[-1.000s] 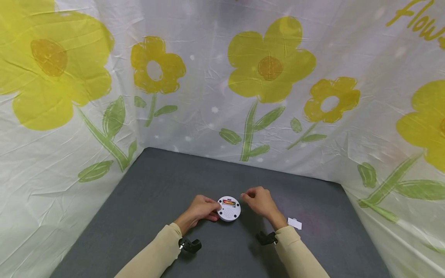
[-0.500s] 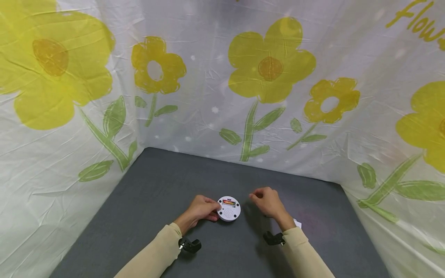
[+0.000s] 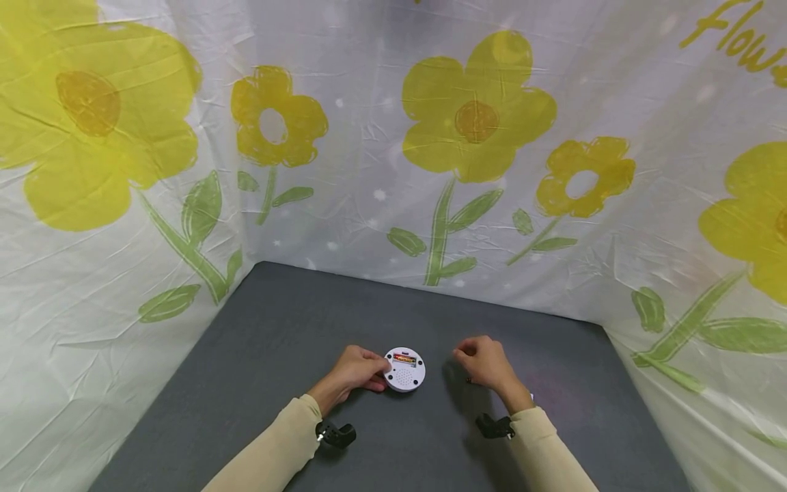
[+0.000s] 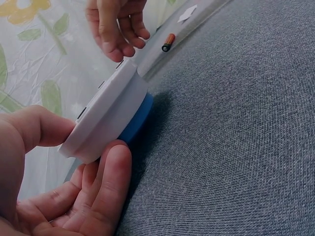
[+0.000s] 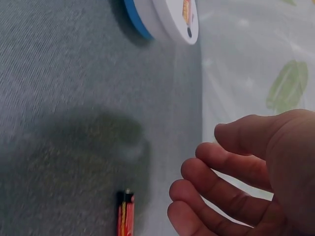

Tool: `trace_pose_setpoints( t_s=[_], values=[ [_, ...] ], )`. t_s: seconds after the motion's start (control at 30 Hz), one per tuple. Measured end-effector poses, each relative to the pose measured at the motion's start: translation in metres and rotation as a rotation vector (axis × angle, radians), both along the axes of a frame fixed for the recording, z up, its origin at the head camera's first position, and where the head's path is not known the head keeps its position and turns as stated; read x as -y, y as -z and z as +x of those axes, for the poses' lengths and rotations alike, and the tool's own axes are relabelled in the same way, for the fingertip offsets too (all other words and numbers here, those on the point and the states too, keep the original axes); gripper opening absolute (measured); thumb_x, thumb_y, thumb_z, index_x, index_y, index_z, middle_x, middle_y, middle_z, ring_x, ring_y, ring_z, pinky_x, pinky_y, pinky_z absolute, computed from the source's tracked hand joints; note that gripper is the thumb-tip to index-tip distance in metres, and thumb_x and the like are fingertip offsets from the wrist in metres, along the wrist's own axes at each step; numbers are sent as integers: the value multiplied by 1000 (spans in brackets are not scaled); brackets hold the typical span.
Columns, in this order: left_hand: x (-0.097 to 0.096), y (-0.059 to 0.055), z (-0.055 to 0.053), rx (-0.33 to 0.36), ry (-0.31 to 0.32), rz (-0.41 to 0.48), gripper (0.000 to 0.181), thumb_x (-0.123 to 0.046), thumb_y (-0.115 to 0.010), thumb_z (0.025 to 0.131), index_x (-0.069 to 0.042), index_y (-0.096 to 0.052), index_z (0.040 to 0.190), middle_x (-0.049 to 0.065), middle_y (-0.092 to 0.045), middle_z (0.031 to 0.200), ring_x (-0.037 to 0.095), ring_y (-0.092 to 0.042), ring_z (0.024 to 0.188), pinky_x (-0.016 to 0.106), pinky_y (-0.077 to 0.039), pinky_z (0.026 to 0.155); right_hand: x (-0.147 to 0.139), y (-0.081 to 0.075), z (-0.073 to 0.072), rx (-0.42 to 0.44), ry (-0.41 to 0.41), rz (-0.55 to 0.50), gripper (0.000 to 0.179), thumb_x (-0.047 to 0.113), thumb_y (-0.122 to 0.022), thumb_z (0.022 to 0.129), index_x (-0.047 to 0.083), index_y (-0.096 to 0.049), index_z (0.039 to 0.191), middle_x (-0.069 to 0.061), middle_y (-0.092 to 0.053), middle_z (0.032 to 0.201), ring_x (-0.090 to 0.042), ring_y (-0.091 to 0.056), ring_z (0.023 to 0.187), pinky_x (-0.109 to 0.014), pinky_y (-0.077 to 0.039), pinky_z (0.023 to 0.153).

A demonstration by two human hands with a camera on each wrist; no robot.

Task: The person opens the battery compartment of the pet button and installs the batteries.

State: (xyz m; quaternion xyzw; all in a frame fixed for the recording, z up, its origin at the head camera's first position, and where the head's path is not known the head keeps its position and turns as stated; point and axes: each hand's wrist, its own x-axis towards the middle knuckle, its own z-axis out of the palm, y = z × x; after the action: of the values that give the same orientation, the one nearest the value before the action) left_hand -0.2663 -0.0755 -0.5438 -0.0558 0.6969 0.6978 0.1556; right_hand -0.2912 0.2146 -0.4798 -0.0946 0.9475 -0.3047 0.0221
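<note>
A round white device [image 3: 404,377] with a blue underside lies on the table, its face of speaker holes up. Its battery compartment is uncovered, with a red and gold battery [image 3: 405,359] inside. My left hand [image 3: 353,371] grips the device's left edge, thumb on the upper rim and fingers at the side below. To the right, my right hand [image 3: 488,365] hovers over the table with relaxed fingers and nothing in them. Near it on the table lies a loose black and red battery [image 5: 126,214], which the left wrist view also shows, end on.
The small white cover [image 4: 187,13] rests on the table farther right, mostly hidden behind my right wrist in the head view. A dark grey cloth covers the table [image 3: 344,307]. Curtains [image 3: 369,205] printed with yellow flowers rise at the back and sides.
My right hand has drawn away from the device to the right, and its forearm now blocks most of the white cover. The left hand and the device have stayed put.
</note>
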Motion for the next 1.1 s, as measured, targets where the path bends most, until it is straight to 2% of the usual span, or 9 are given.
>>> trace_pose_setpoints(
  t_s=[0.17,0.27,0.47,0.67,0.9,1.1],
  values=[
    [0,0,0,-2,-3,-13,21,-5,-76,91,9,-77,106,11,-77,86,13,-73,68,26,-67,62,-10,2,4,-8,-17,12,12,13,-75,102,5,-83,107,-5,-81,98,-14,-73,75,-30,-63,63],
    [1,-1,1,-4,-7,-22,20,-5,-77,91,8,-77,105,11,-77,87,13,-73,68,26,-67,62,-17,4,5,-9,-31,29,11,11,-76,100,4,-83,107,-6,-81,98,-15,-73,73,-35,-65,66],
    [1,0,0,2,-11,-12,19,-5,-76,91,8,-77,104,10,-77,85,13,-73,67,25,-67,62,-26,5,6,-43,-44,105,7,8,-81,95,6,-82,101,-2,-81,93,-17,-73,83,-43,-64,75],
    [1,0,-1,-6,-9,-6,21,-5,-76,91,10,-77,105,10,-77,85,12,-73,67,25,-67,61,-33,9,10,-28,-57,117,8,2,-84,89,6,-80,94,0,-76,82,-12,-67,73,-34,-59,66],
    [0,1,-1,-10,-7,-10,21,-5,-76,91,10,-76,106,11,-77,86,13,-73,68,25,-67,62,-37,17,12,-74,-125,163,11,-1,-85,86,8,-79,89,2,-73,77,-10,-65,69,-30,-57,62],
    [-1,-1,0,-8,-15,-10,22,-5,-76,91,10,-76,106,11,-77,86,13,-73,68,26,-67,62,-38,23,15,-116,-132,179,14,-2,-85,85,9,-78,85,2,-70,74,-10,-61,67,-30,-54,60]
  ],
)
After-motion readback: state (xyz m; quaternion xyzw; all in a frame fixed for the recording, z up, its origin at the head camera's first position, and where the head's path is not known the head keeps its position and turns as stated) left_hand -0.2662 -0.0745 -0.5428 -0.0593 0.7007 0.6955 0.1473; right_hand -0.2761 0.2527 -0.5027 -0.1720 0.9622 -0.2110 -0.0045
